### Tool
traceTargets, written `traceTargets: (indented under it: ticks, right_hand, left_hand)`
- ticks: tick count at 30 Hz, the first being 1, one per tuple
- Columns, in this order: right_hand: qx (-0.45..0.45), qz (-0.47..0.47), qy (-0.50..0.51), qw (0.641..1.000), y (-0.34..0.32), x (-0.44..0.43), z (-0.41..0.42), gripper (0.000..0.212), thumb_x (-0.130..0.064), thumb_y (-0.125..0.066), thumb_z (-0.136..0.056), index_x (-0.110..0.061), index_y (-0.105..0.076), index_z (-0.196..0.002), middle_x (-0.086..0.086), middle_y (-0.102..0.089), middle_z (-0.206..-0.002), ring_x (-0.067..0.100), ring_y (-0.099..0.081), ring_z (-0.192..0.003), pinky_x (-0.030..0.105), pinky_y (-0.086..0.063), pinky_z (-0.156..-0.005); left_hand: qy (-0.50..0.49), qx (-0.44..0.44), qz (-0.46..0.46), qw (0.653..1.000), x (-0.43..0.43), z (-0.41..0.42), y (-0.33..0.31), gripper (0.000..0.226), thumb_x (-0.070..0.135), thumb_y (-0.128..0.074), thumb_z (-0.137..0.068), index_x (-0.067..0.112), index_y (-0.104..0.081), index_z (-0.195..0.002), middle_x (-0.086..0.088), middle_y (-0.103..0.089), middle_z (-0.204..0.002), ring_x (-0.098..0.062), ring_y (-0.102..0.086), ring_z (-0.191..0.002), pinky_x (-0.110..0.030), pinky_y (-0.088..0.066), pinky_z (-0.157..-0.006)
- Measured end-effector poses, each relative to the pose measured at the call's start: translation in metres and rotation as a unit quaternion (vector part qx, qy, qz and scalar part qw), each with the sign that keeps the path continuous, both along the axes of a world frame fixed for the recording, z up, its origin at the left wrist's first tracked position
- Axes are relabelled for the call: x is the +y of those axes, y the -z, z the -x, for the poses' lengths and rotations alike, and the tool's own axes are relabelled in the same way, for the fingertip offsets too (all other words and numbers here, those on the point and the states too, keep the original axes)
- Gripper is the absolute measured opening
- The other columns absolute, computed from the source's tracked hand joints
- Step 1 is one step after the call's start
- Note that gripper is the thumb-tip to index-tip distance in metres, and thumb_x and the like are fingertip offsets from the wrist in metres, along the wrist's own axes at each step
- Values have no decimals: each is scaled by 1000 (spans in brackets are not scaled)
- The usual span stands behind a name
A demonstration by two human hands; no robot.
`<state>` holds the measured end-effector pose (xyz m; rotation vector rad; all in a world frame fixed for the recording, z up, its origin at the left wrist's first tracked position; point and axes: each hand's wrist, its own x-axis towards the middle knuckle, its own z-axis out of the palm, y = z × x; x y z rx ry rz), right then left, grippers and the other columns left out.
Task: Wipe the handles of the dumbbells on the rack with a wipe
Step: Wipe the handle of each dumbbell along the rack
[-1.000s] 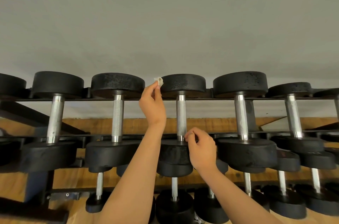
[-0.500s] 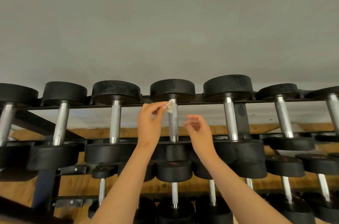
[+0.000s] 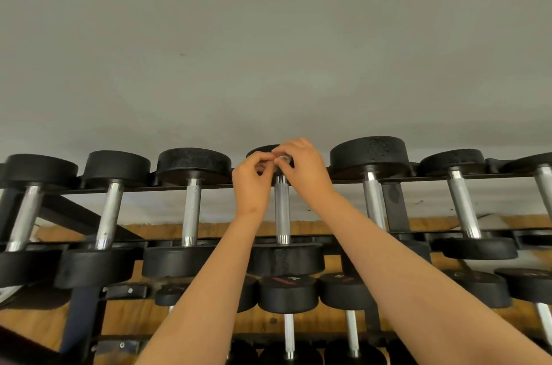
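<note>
Since nothing on the metal tells a wiped bar from an unwiped one, progress is a guess: every bar looks equally bright, and I judge most of the work is left. Nearest, the lower dumbbells [image 3: 288, 293] sit with thin short bars and no hand near them. Above, on the rack [image 3: 215, 240], the upper dumbbells [image 3: 191, 209] lie side by side, black round heads at both ends of knurled silver bars. The centre handle [image 3: 282, 209] runs bare between the two forearms. At its far end the left hand [image 3: 254, 185] and right hand [image 3: 307, 169] meet, fingers of both curled, pinching a small white wipe [image 3: 281, 159] between them. The wipe is mostly hidden, seems crumpled, and sits above the bar, not wrapped round it. Probably it is being readied for this handle. Behind stands a plain grey wall [image 3: 268, 50].
</note>
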<state>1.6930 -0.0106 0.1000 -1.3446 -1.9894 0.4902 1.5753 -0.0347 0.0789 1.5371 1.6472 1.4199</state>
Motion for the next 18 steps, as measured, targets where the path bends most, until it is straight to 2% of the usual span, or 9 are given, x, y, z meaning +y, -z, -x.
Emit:
traceTargets:
  ticks: [2,6,8,11,14,18]
  right_hand:
    - [1,18,-8,1000,-1,5,-1,19,-10,-60,-92,-10,-69,-110,6,-65,-107,17,-51,-108,21,-39,-89]
    - [-21,9,-36,999,3,7,-3,23,-8,-61,-91,-10,-69,-113,6,-64,-110,18,-51,-107,29,-41,-96]
    - [-37,-12,-44,998,6,5,-2,25,-7,-61,-91,-10,-69,-115,7,-62,-112,20,-50,-109,29,-42,-91]
    - [-67,-41,-44,996,10,5,-1,20,-6,-60,-91,-4,-71,-108,11,-62,-112,26,-52,-109,34,-46,-86]
    - [-85,-63,-44,993,16,6,-3,16,-4,-61,-90,-1,-72,-100,13,-64,-110,29,-54,-106,38,-50,-84]
    - [-12,-44,-7,999,12,23,-8,11,-8,-63,-90,-3,-72,-94,10,-64,-99,25,-55,-99,26,-42,-83]
  left_hand:
    - [3,-26,12,1000,0,3,-3,13,10,-71,-86,19,-67,-94,8,-67,-87,-6,-64,-80,-15,-52,-74]
    - [13,-76,40,996,-14,8,-4,24,6,-68,-88,21,-60,-104,7,-66,-100,-4,-66,-89,-15,-52,-79]
    - [-13,-98,44,994,-34,6,7,24,8,-64,-91,19,-58,-110,7,-63,-106,-3,-62,-96,-16,-50,-85]
    - [-70,-68,95,991,-72,-3,37,20,16,-58,-95,24,-56,-113,9,-59,-107,-2,-56,-102,-18,-45,-90]
    - [-100,-34,156,982,-94,-13,62,13,21,-54,-97,25,-56,-109,9,-59,-103,-6,-56,-99,-14,-43,-80]
    - [-134,-31,200,970,-88,-17,62,10,29,-53,-98,23,-56,-106,9,-60,-100,-9,-57,-94,-20,-40,-74]
